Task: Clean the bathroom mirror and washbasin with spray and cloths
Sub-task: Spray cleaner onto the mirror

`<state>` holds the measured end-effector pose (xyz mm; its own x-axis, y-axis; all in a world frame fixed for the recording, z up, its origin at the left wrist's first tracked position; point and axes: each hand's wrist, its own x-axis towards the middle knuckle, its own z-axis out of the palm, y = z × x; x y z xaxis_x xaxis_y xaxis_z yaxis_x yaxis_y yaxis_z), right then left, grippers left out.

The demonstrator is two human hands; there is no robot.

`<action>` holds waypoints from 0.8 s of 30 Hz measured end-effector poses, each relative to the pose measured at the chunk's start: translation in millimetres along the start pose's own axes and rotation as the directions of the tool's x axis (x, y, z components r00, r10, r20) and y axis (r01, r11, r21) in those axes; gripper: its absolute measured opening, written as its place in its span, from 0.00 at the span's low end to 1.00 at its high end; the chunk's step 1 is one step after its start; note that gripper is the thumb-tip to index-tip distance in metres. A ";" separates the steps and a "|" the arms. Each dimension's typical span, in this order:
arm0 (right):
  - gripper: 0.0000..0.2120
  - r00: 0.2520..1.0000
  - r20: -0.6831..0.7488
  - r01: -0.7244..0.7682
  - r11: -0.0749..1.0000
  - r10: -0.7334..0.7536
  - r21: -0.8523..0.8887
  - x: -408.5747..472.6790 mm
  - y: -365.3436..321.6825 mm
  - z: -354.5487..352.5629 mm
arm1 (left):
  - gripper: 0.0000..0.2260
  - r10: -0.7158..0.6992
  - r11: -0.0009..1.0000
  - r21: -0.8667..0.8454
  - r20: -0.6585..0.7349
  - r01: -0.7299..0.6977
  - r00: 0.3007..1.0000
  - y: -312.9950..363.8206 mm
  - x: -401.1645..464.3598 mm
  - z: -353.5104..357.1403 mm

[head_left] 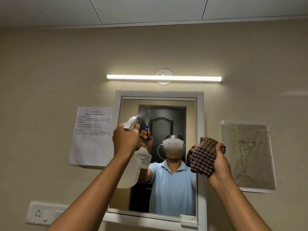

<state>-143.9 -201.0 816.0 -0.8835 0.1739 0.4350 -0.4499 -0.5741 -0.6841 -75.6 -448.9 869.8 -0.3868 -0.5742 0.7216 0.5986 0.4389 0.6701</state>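
A white-framed mirror (176,114) hangs on the beige wall. My left hand (125,140) grips a translucent spray bottle (133,169) with a white and blue trigger head, raised before the mirror's upper left. A fine mist leaves the nozzle toward the glass. My right hand (220,164) holds a bunched brown and purple checked cloth (202,161) level with the mirror's right edge. The mirror reflects the person, bottle and cloth. The washbasin is out of view.
A lit tube light (164,78) runs above the mirror. A printed task sheet (90,135) is taped on the left wall, a line drawing (248,155) on the right. A white socket plate (45,213) sits low left. A small white holder (189,220) clips the mirror's bottom right corner.
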 end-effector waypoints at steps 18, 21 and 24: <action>0.27 0.993 -0.111 0.038 0.999 -0.041 -0.027 -17.8 -18.6 -15.7 | 0.11 0.155 0.980 -0.153 0.215 -0.124 0.964 26.8 -75.5 79.3; 0.28 0.990 -0.137 0.038 0.999 -0.042 -0.030 -23.1 -18.6 -16.8 | 0.11 0.126 0.986 -0.140 0.233 -0.095 0.964 17.2 -82.7 71.1; 0.28 0.988 -0.148 0.029 0.999 -0.032 -0.025 -27.7 -16.1 -14.8 | 0.11 0.088 0.990 -0.128 0.215 -0.061 0.973 3.7 -84.3 56.7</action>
<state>-114.2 -184.6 806.3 -0.8780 0.3092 0.3653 -0.4785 -0.5484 -0.6858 -80.6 -359.7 821.3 -0.4745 -0.3713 0.7981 0.7058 0.3813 0.5971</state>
